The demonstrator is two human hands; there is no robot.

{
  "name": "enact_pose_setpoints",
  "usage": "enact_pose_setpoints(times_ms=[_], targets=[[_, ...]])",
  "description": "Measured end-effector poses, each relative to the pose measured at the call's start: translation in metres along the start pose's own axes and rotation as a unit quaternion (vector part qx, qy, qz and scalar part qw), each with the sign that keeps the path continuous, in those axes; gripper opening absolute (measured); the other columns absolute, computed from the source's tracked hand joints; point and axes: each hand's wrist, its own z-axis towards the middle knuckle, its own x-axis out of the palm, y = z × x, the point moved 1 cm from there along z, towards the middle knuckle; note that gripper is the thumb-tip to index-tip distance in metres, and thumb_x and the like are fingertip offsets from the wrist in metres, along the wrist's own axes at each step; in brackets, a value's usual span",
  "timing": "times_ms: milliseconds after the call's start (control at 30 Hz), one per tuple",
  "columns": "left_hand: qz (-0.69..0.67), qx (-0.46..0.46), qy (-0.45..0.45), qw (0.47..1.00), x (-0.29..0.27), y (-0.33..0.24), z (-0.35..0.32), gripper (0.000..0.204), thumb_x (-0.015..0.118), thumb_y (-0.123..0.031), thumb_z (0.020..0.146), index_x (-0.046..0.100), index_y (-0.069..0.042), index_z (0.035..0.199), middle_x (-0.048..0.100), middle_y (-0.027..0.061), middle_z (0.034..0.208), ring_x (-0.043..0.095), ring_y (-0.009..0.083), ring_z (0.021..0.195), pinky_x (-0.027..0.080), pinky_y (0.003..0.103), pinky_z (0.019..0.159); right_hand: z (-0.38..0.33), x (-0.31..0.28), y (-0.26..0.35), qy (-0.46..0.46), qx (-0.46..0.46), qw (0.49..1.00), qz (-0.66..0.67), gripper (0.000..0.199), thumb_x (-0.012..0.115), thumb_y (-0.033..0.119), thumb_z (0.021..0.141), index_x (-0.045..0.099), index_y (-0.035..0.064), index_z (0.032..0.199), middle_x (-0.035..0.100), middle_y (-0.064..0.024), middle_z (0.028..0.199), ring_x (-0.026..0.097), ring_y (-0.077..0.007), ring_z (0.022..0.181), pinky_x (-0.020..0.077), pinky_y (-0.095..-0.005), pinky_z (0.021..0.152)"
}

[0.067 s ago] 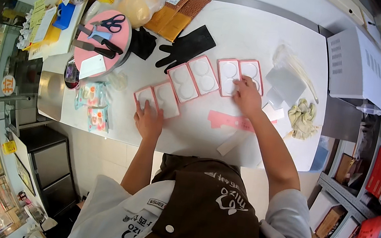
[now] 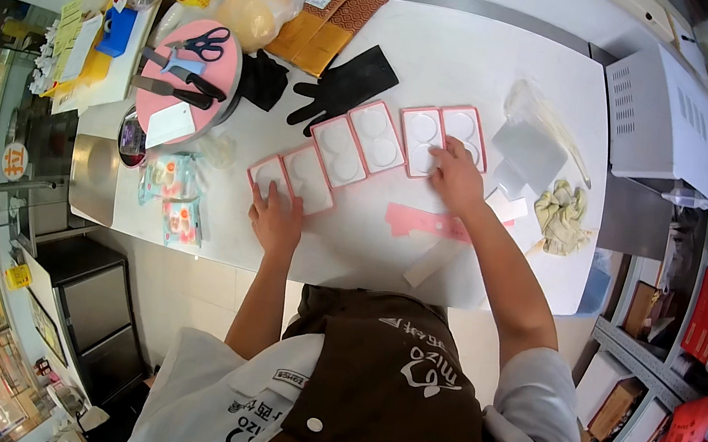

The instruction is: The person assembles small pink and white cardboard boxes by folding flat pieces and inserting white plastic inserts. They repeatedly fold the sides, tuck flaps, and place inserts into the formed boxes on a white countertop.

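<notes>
A slanting row of shallow pink-edged boxes with white inserts and round hollows crosses the table. My left hand [image 2: 277, 223] rests its spread fingers on the leftmost box [image 2: 306, 177], holding nothing. At the other end of the row, my right hand [image 2: 458, 180] touches the right-hand box [image 2: 420, 131] with its fingertips, fingers apart. Between the hands lie the middle boxes [image 2: 377, 135], which neither hand touches. A flat pink paper strip [image 2: 414, 223] and a pale strip [image 2: 433, 263] lie under and beside my right forearm.
A pink turntable [image 2: 203, 52] at the left carries scissors and knives. Behind the boxes lie a black glove [image 2: 345, 86] and a brown-gold packet [image 2: 326, 24]. Wipes packs [image 2: 183, 220] lie front left. Clear plastic sheets [image 2: 529, 156] and a crumpled cloth [image 2: 563, 217] are at the right.
</notes>
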Motion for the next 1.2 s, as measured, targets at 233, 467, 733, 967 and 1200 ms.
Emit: enact_pose_setpoints(times_ms=[233,467,733,967,1200], targets=[[0.011,0.074,0.03,0.997,0.005,-0.048,0.063,0.066,0.067,-0.045,0.094,0.051,-0.024,0.153,0.028,0.0132,0.169,0.035,0.0432,0.146,0.038,0.057,0.114,-0.003,-0.004,-0.025,-0.006,0.062,0.998,-0.019,0.043,0.064,0.01,0.089,0.066,0.0117,0.131,0.045,-0.0151,0.159,0.052,-0.0354,0.138,0.0516,-0.0436,0.108],[0.033,0.161,0.03,0.986,0.022,-0.103,0.118,0.063,0.067,-0.044,0.095,0.052,-0.025,0.153,0.027,0.0122,0.169,0.036,0.0401,0.147,0.038,0.058,0.114,-0.016,-0.021,-0.072,-0.069,0.081,0.994,-0.032,0.048,0.06,0.008,0.091,0.06,0.0044,0.139,0.044,-0.0197,0.158,0.051,-0.0375,0.138,0.0495,-0.0449,0.11],[0.052,0.14,0.069,0.986,0.016,-0.142,0.152,0.062,0.065,-0.042,0.094,0.052,-0.026,0.153,0.03,0.0092,0.168,0.034,0.0395,0.149,0.037,0.058,0.116,0.013,-0.011,-0.055,-0.057,0.116,0.991,-0.026,0.048,0.062,0.012,0.089,0.06,0.0042,0.136,0.043,-0.0188,0.159,0.048,-0.0352,0.141,0.0482,-0.0437,0.112],[0.028,0.157,0.05,0.986,0.014,-0.105,0.136,0.059,0.064,-0.04,0.094,0.056,-0.024,0.15,0.038,0.0097,0.164,0.033,0.0395,0.151,0.035,0.058,0.117,0.0,-0.009,-0.06,-0.042,0.056,0.998,-0.011,0.045,0.061,0.011,0.09,0.063,0.0061,0.134,0.044,-0.0193,0.159,0.048,-0.0398,0.14,0.0457,-0.0468,0.114],[-0.122,0.307,0.013,0.944,0.014,-0.13,0.179,0.048,0.073,-0.032,0.091,0.066,-0.015,0.135,0.048,0.0139,0.156,0.037,0.0389,0.148,0.033,0.057,0.12,-0.029,-0.036,-0.037,-0.136,0.052,0.989,0.0,0.046,0.064,0.008,0.087,0.065,0.0084,0.134,0.044,-0.0223,0.157,0.046,-0.0447,0.139,0.0387,-0.0526,0.117]])
